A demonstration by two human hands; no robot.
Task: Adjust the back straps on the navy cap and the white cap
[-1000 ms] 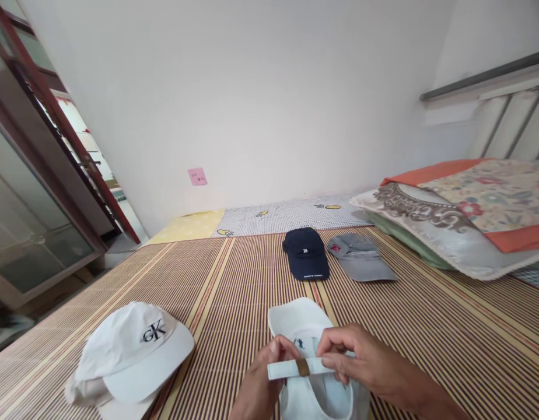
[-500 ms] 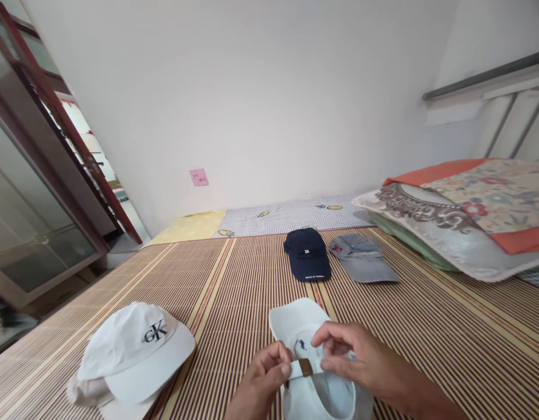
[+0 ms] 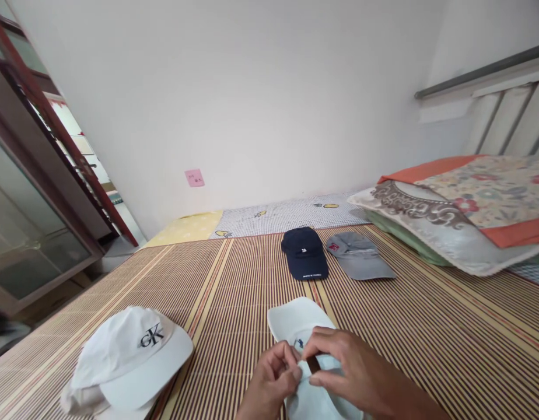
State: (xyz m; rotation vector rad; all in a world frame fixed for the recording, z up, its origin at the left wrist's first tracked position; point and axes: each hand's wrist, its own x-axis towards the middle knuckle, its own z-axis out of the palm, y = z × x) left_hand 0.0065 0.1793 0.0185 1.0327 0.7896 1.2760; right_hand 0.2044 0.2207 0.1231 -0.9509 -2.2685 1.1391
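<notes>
A pale mint baseball cap [image 3: 298,315] lies on the striped mat in front of me, its brim pointing away and its back opening toward me. My left hand [image 3: 276,373] pinches the end of the cap's back strap. My right hand [image 3: 339,361] has thumb and fingertips closed around the brown buckle [image 3: 314,364] on that strap. Part of the strap is hidden behind my fingers. To the left sits a white cap [image 3: 129,356] with black letters, stacked on a beige cap [image 3: 79,401].
A navy cap [image 3: 304,254] and a grey cap [image 3: 360,255] rest side by side farther back on the mat [image 3: 234,303]. Stacked pillows [image 3: 444,233] lie at the right, near a radiator [image 3: 506,119]. A white wall [image 3: 269,105] rises behind; a glass-fronted cabinet [image 3: 28,227] stands left.
My right hand has moved left onto the brown buckle, and its fingers have closed there. My left hand has shifted slightly right with the strap. The view has turned a little to the right.
</notes>
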